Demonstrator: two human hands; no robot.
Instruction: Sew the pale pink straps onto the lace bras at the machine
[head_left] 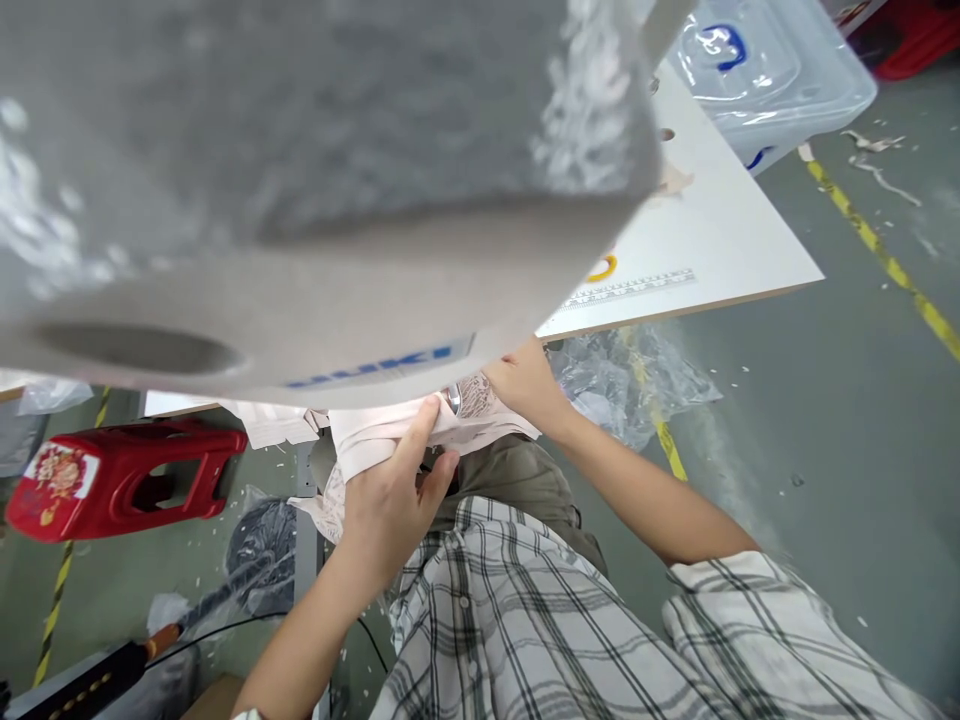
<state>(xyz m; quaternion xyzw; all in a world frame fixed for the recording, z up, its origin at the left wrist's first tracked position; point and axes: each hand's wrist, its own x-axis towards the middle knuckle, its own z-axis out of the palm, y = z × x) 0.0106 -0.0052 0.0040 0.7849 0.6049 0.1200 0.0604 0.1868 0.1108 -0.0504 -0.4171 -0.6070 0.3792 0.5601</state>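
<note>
A pale pink fabric piece with a patterned lace section lies beneath the sewing machine head, which carries blue lettering. My left hand rests on the near left part of the fabric, index finger stretched forward and thumb apart from it. At the lace's right end is my right hand, its fingers curled at the cloth and partly hidden by the machine. A small shiny metal part shows between the hands. The machine head covers the needle area. More lace hangs at the left, below the fabric.
On the white table lie a clear ruler and a yellow ring. A clear plastic bin stands behind. A red stool is at left; plastic sheeting lies below the table's right edge.
</note>
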